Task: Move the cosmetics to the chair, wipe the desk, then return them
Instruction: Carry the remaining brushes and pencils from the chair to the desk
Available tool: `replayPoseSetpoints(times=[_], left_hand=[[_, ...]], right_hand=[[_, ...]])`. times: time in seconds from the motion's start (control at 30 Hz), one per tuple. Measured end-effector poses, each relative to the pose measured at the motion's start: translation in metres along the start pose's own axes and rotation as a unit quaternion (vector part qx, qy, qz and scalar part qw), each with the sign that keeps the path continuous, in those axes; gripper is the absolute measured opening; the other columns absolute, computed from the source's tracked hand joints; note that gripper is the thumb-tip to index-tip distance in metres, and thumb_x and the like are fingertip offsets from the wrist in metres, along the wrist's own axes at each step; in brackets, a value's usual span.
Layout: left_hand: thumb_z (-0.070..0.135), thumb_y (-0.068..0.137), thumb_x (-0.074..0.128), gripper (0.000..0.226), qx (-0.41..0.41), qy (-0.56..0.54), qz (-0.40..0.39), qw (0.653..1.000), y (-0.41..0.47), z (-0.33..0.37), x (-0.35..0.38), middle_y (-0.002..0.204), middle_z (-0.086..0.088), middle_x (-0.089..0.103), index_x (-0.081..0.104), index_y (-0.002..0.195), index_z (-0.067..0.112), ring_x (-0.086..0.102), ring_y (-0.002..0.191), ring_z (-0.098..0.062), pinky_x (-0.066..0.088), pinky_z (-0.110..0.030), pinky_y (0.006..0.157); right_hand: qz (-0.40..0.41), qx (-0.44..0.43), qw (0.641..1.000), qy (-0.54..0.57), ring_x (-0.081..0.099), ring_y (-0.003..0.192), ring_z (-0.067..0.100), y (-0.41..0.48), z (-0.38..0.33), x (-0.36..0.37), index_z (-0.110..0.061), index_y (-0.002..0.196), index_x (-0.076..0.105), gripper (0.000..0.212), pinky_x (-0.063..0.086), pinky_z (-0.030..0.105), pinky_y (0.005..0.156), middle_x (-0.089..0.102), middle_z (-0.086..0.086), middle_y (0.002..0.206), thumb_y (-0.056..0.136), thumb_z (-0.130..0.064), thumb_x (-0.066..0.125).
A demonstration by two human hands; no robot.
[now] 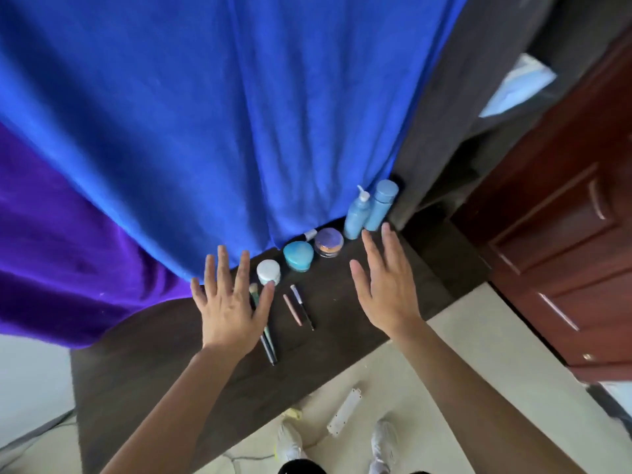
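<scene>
Cosmetics lie on a dark wooden desk (pixel 342 333). A white-lidded jar (pixel 268 271), a teal jar (pixel 298 254) and a purple-lidded jar (pixel 329 241) stand in a row. Two light blue bottles (pixel 371 210) stand behind them at the desk's far right, and a small tube (pixel 310 235) pokes from under the blue cloth. A pink pencil (pixel 292 309) and a thin brush (pixel 302 306) lie in front. My left hand (pixel 228 304) hovers open over two long makeup brushes (pixel 268 343). My right hand (pixel 388 283) is open, palm down, just right of the jars.
A blue cloth (pixel 222 114) and a purple cloth (pixel 61 251) hang behind the desk. A reddish wooden drawer cabinet (pixel 564 241) stands to the right. On the pale tiled floor lie a white power strip (pixel 343 412) and my white shoes (pixel 289 443).
</scene>
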State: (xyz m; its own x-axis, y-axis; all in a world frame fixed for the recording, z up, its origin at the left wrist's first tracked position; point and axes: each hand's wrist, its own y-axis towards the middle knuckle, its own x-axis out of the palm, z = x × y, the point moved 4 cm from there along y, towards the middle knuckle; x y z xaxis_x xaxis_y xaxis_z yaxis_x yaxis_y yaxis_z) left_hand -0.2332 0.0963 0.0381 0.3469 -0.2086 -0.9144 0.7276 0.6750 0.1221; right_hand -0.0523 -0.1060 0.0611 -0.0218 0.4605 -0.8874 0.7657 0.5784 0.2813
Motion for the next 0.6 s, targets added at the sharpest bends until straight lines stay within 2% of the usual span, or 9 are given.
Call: replayPoseSetpoints(times=[0.17, 0.33, 0.47, 0.6], left_hand=[[0.061, 0.092, 0.035, 0.074, 0.119, 0.009, -0.042, 0.992, -0.002, 0.089, 0.022, 0.163, -0.017, 0.02, 0.039, 0.151, 0.016, 0.022, 0.148, -0.041, 0.02, -0.068, 0.111], [0.061, 0.094, 0.03, 0.075, 0.244, -0.03, -0.049, 0.968, -0.035, 0.235, 0.02, 0.163, -0.018, 0.02, 0.038, 0.152, 0.014, 0.019, 0.149, -0.04, 0.017, -0.067, 0.114], [0.063, 0.094, 0.027, 0.076, 0.339, -0.068, -0.047, 0.937, -0.099, 0.365, 0.023, 0.165, -0.015, 0.014, 0.031, 0.155, 0.017, 0.011, 0.152, -0.035, 0.013, -0.064, 0.118], [0.06, 0.094, 0.031, 0.074, 0.431, -0.075, -0.063, 0.897, -0.201, 0.492, 0.06, 0.163, -0.018, 0.019, 0.034, 0.154, 0.016, 0.017, 0.15, -0.038, 0.017, -0.067, 0.115]], right_hand=[[0.052, 0.096, 0.992, -0.056, 0.017, 0.153, 0.038, -0.07, 0.073, -0.056, -0.018, 0.156, 0.033, 0.064, 0.029, 0.054, 0.119, 0.015, 0.019, 0.166, 0.102, -0.049, 0.044], [0.107, 0.191, 0.971, -0.098, 0.008, 0.155, 0.032, -0.156, 0.155, -0.153, -0.021, 0.159, 0.024, 0.065, 0.023, 0.05, 0.123, 0.008, 0.014, 0.168, 0.104, -0.053, 0.036], [0.184, 0.261, 0.94, -0.121, 0.005, 0.156, 0.032, -0.236, 0.231, -0.248, -0.023, 0.16, 0.022, 0.065, 0.021, 0.052, 0.123, 0.006, 0.012, 0.169, 0.104, -0.054, 0.034], [0.249, 0.333, 0.899, -0.133, 0.004, 0.156, 0.031, -0.357, 0.308, -0.325, -0.023, 0.16, 0.02, 0.065, 0.02, 0.052, 0.123, 0.004, 0.01, 0.169, 0.105, -0.053, 0.036]])
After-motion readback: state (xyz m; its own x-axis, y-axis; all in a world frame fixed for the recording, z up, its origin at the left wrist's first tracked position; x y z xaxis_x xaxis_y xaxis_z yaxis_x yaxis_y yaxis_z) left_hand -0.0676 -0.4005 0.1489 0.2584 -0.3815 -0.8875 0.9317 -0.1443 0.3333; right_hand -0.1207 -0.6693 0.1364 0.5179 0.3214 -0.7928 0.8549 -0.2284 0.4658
